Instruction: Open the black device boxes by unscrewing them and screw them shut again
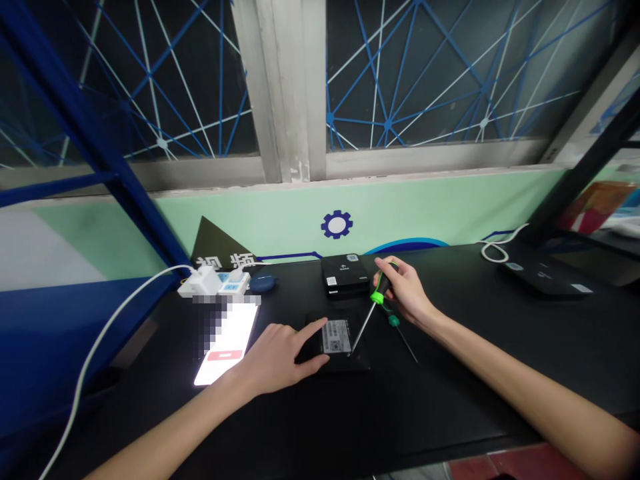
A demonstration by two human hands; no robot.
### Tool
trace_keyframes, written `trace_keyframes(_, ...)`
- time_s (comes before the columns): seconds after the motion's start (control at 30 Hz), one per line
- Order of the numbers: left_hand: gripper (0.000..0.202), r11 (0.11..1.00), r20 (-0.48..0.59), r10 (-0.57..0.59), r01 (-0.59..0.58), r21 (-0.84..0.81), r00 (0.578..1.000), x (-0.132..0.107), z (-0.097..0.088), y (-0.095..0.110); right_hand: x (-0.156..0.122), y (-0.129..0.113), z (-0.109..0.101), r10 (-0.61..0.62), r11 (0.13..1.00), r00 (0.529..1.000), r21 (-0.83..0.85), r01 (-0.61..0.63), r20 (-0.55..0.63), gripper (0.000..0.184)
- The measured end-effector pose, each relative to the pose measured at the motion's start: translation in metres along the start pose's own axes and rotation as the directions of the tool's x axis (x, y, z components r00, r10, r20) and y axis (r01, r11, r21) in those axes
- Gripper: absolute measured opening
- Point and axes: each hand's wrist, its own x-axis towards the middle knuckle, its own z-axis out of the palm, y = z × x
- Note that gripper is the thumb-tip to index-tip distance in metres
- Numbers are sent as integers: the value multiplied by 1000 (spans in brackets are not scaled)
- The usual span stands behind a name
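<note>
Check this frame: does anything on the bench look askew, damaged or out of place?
Nothing stands out. The left hand rests on a flat black device lying label up; the right hand holds a green-handled screwdriver with its tip on the device. A second screwdriver lies beside it.

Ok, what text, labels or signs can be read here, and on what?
"视频": black wall sign, partly behind the power strip.
Gear symbol on green wall: no words.
White label on black box under left hand: too small.
Phone screen: blurred.
On the screwdriver in right hand: nothing legible.
</note>
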Motion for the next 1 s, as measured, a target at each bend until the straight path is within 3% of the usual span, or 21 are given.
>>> trace_keyframes(0.3,65,1000,-2,3,-3,10,1000,0,2,-1,-2,-2,2,-35,996,999,-75,36,16,40)
trace_keyframes(0.63,64,1000,7,-6,6,13,1000,0,2,-2,7,-1,-9,-212,968,973,-159,196,-91,35)
trace_keyframes(0.8,62,1000,2,-14,14,7,1000,1,1,0,8,-3,-11,-258,955,963,-176,241,-80,33)
trace_keyframes(1.0,56,976,-86,-218,215,-43,972,4,-4,1,5,-5,-9,-307,940,949,-178,292,-67,28)
